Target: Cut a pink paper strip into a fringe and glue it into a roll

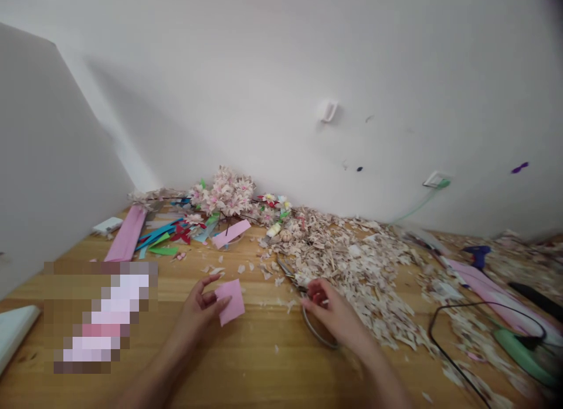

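Between the thumb and fingers of my left hand [204,306] is a small square of pink paper [231,303], held just above the wooden table. My right hand [329,306] is closed, its curled fingers at the middle of a pair of metal scissors [314,330]. The scissors' blades point away and to the left, and a handle loop shows below the hand. Part of the scissors is hidden behind my fingers. Pale paper scraps [369,280] lie beside and beyond my right hand.
Pink paper flowers [226,192] are heaped by the wall, near coloured strips [162,236] and a pink strip [231,234]. At right lie a blue glue gun [477,256], a black cable [453,362] and a green device [525,356]. A blurred-out patch covers the left of the table.
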### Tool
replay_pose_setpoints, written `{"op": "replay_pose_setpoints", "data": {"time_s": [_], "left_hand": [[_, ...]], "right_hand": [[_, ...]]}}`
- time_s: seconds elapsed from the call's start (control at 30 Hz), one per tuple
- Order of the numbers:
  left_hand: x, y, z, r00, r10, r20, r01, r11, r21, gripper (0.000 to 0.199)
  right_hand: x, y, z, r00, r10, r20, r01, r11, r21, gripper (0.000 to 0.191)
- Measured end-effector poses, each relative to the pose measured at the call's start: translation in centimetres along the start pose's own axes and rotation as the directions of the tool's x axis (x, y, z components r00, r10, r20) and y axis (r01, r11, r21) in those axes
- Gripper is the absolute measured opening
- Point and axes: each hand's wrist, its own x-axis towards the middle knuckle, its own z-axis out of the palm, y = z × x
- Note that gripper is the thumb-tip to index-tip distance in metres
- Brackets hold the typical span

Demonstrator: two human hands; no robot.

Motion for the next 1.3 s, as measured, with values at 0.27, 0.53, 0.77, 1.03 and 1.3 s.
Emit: {"op": "replay_pose_setpoints", "data": {"time_s": [0.27, 0.53, 0.77, 1.03, 1.3], "left_hand": [[0.6, -0.2, -0.9, 0.999, -0.006, 0.043, 0.005, 1.000, 0.014, 0.063], [1.0, -1.3, -1.5, 0.992, -0.035, 0.117, 0.026, 0.997, 0.078, 0.058], [1.0, -1.8, -1.4, 0.984, -0.020, 0.176, -0.004, 0.991, 0.133, 0.055], [0.3, -1.5, -0.9, 0.977, 0.062, 0.204, -0.132, 0.927, 0.351, 0.046], [-0.3, -1.1, -1.6, 0.934, 0.216, 0.284, -0.353, 0.675, 0.648, 0.049]], "right_hand": [[0.1, 6.5, -2.2, 0.957, 0.165, -0.239, -0.207, 0.964, -0.166, 0.033], [1.0, 6.8, -1.2, 0.966, 0.212, -0.148, -0.192, 0.972, 0.138, 0.041], [0.7, 6.0, -0.9, 0.955, 0.268, -0.129, -0.200, 0.899, 0.390, 0.054], [0.1, 4.6, -2.0, 0.908, 0.284, -0.308, -0.064, 0.821, 0.568, 0.044], [-1.8, -0.1, -0.9, 0.974, 0.198, 0.109, -0.226, 0.833, 0.504, 0.037]]}}
